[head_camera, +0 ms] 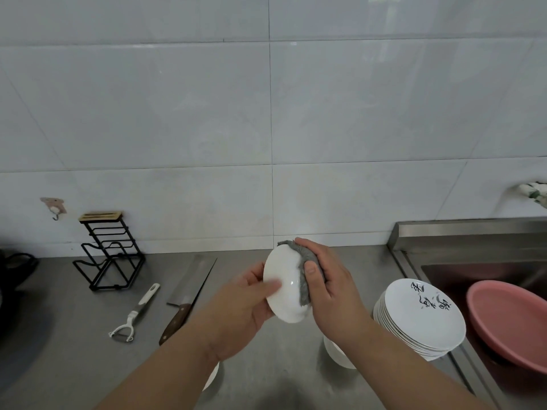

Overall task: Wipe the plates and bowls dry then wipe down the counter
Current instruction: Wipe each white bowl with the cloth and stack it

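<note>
A: Head view caught you mid-job: you held one bowl [285, 291] up over the middle of the worktop [74, 335], with the cloth [305, 273] against it. I judged the drying under way, not finished.

B: Agreed. You had a stack of plates [420, 318] beside the sink [411, 267], though I couldn't tell whether those were dry. Another bowl [337, 355] sat under your right forearm. The worktop wipe looked not yet begun, with a knife [189, 294] and a peeler [136, 315] lying on it.

A: Your left hand [248, 294] gripped the bowl, thumb laid on its white surface, fingers round its edge.

B: And your right hand [328, 285] curled round the cloth, pressing it to the bowl's right rim.
</note>
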`<state>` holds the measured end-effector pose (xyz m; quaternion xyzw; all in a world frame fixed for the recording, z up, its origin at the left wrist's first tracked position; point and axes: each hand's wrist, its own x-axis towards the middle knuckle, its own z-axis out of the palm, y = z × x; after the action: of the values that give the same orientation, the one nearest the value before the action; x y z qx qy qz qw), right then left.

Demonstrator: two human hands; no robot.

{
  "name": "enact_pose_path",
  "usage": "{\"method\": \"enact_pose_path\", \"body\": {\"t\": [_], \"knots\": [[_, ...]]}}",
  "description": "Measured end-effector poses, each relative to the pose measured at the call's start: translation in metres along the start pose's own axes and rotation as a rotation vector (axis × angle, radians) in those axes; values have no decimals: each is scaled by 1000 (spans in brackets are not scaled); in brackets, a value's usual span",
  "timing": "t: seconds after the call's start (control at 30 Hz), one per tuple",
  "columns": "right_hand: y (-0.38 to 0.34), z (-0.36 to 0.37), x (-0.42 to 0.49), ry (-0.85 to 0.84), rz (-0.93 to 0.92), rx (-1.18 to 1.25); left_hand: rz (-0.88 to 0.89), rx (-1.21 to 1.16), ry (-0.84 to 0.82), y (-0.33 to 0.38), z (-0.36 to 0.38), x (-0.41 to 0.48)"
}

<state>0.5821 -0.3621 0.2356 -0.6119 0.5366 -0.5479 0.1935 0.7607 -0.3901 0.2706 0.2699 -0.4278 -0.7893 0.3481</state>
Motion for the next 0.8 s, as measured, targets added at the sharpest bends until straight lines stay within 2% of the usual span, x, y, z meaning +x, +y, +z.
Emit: {"method": "enact_pose_path", "body": {"t": [0.17, 0.37, 0.53, 0.7, 0.8], "knots": [[0, -2, 3, -27, -80, -41, 9, 57, 14, 6, -4, 5], [9, 0, 2, 10, 68, 21, 15, 26, -10, -2, -1, 5], [4, -4, 4, -37, -30, -36, 12, 24, 24, 2, -3, 10], [6, -2, 8, -9, 87, 40, 46, 16, -108, -6, -9, 8], [5, -3, 6, -35, 82, 50, 15, 28, -102, 2, -6, 11]]}}
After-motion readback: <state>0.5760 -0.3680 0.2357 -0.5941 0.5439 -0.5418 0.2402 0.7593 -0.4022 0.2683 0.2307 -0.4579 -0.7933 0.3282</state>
